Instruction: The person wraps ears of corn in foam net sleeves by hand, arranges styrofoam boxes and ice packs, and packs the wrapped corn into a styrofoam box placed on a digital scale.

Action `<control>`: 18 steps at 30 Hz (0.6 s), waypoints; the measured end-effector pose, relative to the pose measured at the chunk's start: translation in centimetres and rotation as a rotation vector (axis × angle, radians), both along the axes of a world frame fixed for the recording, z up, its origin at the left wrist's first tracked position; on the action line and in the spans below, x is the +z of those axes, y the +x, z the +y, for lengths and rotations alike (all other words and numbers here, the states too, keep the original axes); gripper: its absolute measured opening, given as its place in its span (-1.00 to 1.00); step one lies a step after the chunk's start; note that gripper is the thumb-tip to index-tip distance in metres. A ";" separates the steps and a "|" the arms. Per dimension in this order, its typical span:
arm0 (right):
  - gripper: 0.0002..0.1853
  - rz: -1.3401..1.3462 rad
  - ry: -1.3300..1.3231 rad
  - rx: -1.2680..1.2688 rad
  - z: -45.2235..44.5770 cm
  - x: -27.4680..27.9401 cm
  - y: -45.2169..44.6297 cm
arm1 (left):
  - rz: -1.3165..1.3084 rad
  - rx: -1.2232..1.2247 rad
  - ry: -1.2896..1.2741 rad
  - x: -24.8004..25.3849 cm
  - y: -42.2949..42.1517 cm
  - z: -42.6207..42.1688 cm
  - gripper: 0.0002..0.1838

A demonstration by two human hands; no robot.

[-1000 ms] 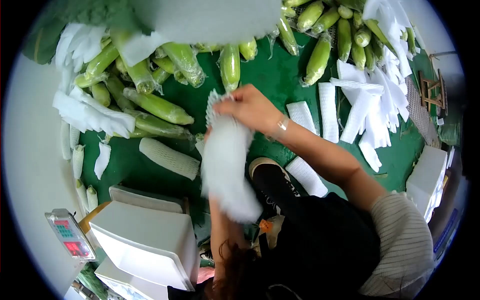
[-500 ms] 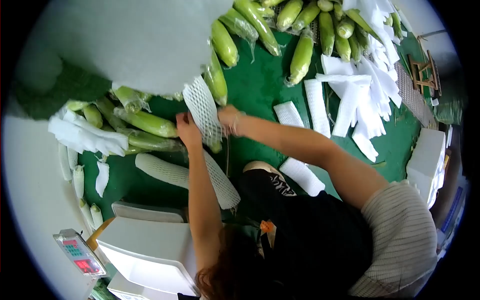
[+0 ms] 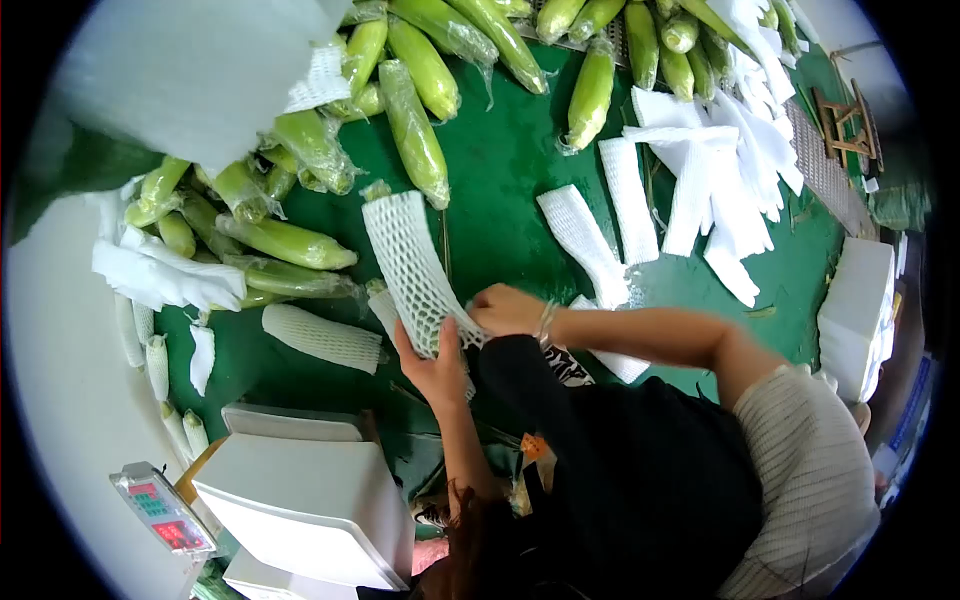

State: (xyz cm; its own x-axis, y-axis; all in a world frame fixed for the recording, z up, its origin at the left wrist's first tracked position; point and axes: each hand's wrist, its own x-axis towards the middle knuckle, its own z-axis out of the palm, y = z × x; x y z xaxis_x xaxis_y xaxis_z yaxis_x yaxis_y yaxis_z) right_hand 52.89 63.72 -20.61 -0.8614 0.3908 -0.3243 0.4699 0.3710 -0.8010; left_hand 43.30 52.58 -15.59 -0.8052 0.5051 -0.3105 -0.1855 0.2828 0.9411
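Note:
A green corn ear in a white foam net sleeve [image 3: 408, 250] lies slanted at the centre, its tip showing at the upper end. My left hand [image 3: 433, 365] holds the sleeve's lower end, thumb and fingers around it. The fingers of my right hand [image 3: 505, 312] are pinched on the sleeve's lower right edge. Beneath the sleeve, partly hidden, lies another netted ear [image 3: 384, 306]. To the left is a further netted ear [image 3: 322, 338]. A film-wrapped ear [image 3: 415, 140] lies just above.
Wrapped corn ears [image 3: 290, 243] are heaped at the left and top. White foam sleeves [image 3: 690, 180] are piled at the right. White foam boxes [image 3: 290, 490] and a digital scale [image 3: 165, 508] stand lower left. A blurred white shape [image 3: 190, 70] covers the upper left.
The netted ear at the centre has come down towards me, now covered nearly to its tip. Both hands have moved to its lower end. The blurred white shape has shifted up and left.

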 end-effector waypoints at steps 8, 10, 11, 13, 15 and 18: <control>-0.45 -0.290 0.277 -0.191 12.1 3.4 5.4 | 0.455 -0.209 -0.735 -0.4 3.6 -3.1 -0.20; -0.56 0.211 0.198 -0.312 13.2 6.5 3.3 | 0.301 -0.382 -0.831 1.6 1.7 -2.3 -0.27; -0.61 0.402 0.057 -0.404 13.0 8.1 1.6 | 0.139 -0.598 -0.929 2.6 0.0 -2.2 -0.34; -0.68 0.568 -0.736 -0.491 12.6 7.8 -1.2 | 0.435 -0.373 -0.567 3.0 -3.7 0.6 -0.69; -0.80 0.671 -1.135 -0.451 10.9 4.6 -4.8 | 0.328 -0.213 0.061 2.2 -6.7 6.8 -0.66; -0.83 0.686 -0.958 -0.548 10.4 0.9 -7.9 | -0.207 -0.373 0.278 -1.1 -7.9 11.8 -0.68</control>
State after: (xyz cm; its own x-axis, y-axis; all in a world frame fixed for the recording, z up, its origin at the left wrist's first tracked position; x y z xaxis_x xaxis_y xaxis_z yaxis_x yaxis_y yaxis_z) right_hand 45.01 74.11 -19.73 -0.7646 0.6027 -0.2283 -0.2322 -0.5881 -0.7748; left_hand 35.35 64.40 -16.71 -0.4901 0.8327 -0.2575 -0.3102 0.1095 0.9443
